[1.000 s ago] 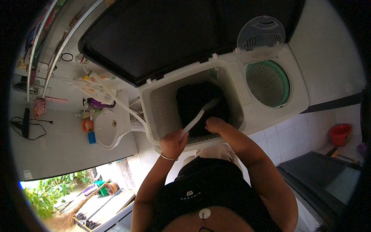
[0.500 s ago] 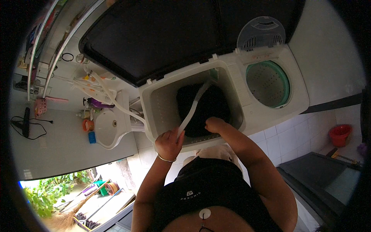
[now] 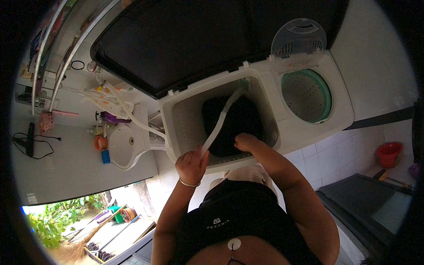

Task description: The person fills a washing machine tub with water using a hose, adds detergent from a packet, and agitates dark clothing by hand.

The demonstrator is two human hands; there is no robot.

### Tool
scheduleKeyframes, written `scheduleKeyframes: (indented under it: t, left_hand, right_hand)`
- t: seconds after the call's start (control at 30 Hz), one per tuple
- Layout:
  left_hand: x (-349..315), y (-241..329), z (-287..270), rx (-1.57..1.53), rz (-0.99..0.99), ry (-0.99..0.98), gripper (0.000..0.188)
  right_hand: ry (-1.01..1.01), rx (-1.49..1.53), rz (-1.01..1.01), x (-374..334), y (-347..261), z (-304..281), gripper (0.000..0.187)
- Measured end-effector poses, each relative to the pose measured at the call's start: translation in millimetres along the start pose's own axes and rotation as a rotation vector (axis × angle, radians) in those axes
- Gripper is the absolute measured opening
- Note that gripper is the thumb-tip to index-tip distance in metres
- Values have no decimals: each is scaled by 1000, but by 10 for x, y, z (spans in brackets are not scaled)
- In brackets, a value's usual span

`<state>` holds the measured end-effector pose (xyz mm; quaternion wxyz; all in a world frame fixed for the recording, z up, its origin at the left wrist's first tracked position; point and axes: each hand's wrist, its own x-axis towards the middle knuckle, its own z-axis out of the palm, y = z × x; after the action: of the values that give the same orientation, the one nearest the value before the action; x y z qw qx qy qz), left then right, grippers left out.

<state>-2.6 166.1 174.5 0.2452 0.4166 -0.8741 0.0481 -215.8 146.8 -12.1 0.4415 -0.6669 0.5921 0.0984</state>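
Note:
My left hand point(image 3: 191, 164), a bangle on its wrist, is closed around a pale flexible hose point(image 3: 215, 131) at the near left rim of the wash tub. The hose rises over the tub, and a clear stretch, apparently running water, arcs from its end toward the tub's far wall. Dark fabric point(image 3: 234, 126) fills the tub's bottom. My right hand point(image 3: 246, 143) reaches over the near rim with its fingers curled in at the fabric's near edge; whatever they hold is hidden. Both hands work over the white twin-tub washing machine point(image 3: 270, 104).
A black lid point(image 3: 176, 44) stands raised behind the tub. On the right is the spin tub point(image 3: 307, 96) with its clear cover point(image 3: 298, 37) lifted. A white washbasin point(image 3: 126, 143) stands at left, a second pale hose point(image 3: 132, 115) beside it. A red bucket point(image 3: 388, 154) is far right.
My left hand has shifted slightly left with the hose. The clear stretch past the hose end now arcs farther toward the tub's back wall. My right hand has barely moved.

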Motion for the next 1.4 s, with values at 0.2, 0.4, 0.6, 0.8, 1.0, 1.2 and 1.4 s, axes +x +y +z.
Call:
scheduleKeyframes:
  t: [0.2, 0.4, 0.6, 0.8, 1.0, 1.2, 1.4]
  left_hand:
    - [24, 2, -78, 5, 5, 48, 29]
    - [-15, -54, -174, 238, -51, -99, 31]
    - [-16, -73, -217, 401, -114, -184, 25]
    - [-1, -22, -240, 396, -179, -296, 16]
    - [41, 62, -294, 396, -160, -380, 14]
    - [149, 154, -376, 453, -182, -313, 12]
    - [179, 182, -492, 395, -204, -533, 15]
  right_hand:
    - [-47, 14, 10, -76, -47, -105, 35]
    - [18, -5, -18, 36, 40, 33, 30]
    - [140, -12, -82, -13, 37, 64, 31]
    - [124, -17, -95, -84, -5, -5, 31]
    - [109, -3, -72, -49, 4, 19, 31]
    - [95, 20, -33, -78, -31, -15, 30]
    - [40, -31, -53, -128, -61, -85, 30]
